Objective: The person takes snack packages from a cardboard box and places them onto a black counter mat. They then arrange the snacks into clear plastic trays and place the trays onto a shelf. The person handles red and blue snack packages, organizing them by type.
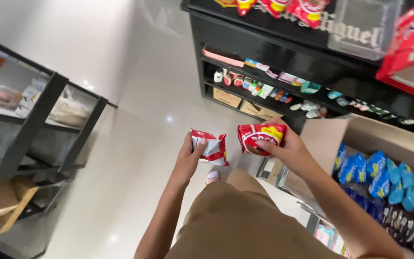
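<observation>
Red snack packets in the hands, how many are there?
2. One red snack packet is in the left hand, with its silver back showing. The other red snack packet is in the right hand. More red packs hang on the rack above, partly cut off.

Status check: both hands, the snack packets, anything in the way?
Left hand grips a red-and-white snack packet. Right hand grips a red snack packet. Both held over the floor, open cardboard box at right. Nothing between.

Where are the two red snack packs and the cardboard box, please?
Left pack (212, 147), head view, on its crinkled middle.
Right pack (259, 138), head view, on its red front.
Cardboard box (323, 138), head view, on its near flap.
</observation>
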